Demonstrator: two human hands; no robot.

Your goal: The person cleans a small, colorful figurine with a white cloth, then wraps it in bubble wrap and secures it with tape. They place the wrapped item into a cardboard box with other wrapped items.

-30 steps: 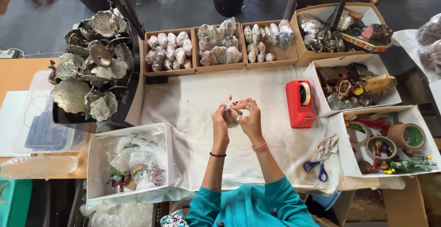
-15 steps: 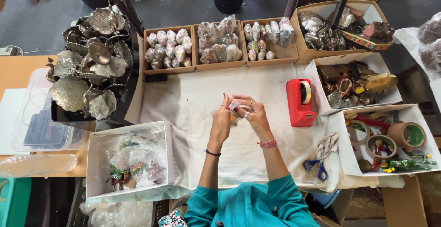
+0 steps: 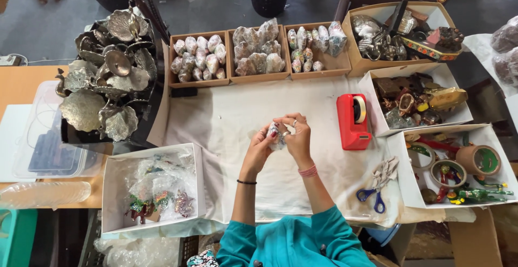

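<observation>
A half-wrapped trinket (image 3: 274, 133) is clasped between left hand (image 3: 260, 145) and right hand (image 3: 295, 136) fingers; wrap untaped.

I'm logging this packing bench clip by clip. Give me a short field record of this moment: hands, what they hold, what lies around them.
left hand: closed on small wrapped item, from the left
right hand: closed on the same item, from the right
surface: white cloth
right of hands: red tape dispenser; blue-handled scissors nearer the person
far edge: three brown trays of wrapped pieces
left front: white box with bagged figurines
far left: stacked metal leaf dishes
</observation>
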